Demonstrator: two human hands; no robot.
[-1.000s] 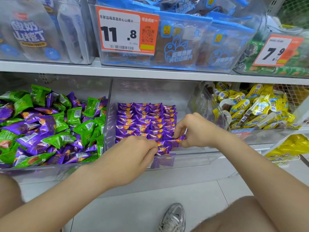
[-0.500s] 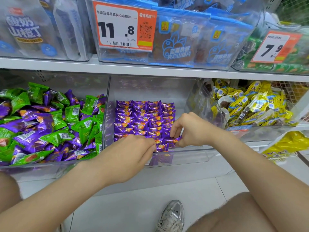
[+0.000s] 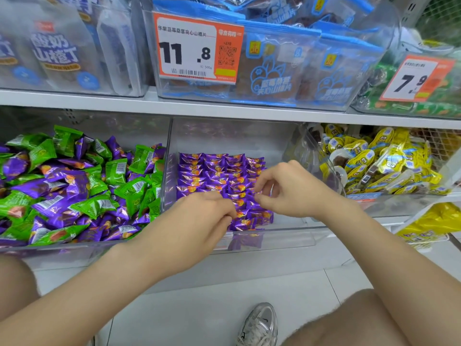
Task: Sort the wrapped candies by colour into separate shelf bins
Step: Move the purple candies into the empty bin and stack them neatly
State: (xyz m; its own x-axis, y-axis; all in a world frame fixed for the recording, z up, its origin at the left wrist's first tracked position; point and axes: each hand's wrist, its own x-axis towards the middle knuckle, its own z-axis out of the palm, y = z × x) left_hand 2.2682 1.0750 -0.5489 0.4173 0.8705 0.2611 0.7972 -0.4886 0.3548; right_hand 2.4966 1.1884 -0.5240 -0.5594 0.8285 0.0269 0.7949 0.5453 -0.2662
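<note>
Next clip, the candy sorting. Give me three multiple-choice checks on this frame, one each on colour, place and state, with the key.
1. Which wrapper colours are in the left bin?
A. green and purple
B. yellow only
C. red and blue

2. Where are the left hand and the right hand?
A. in the left bin
B. at the middle bin
C. on the upper shelf

3. How do the purple candies in the middle bin lie?
A. in a loose heap
B. in neat rows
C. sealed inside one large bag

Key:
1 A: green candies lie jumbled with purple ones there.
2 B: both hands are over the front rows of that bin.
3 B: they sit flat in straight lines, side by side.
</note>
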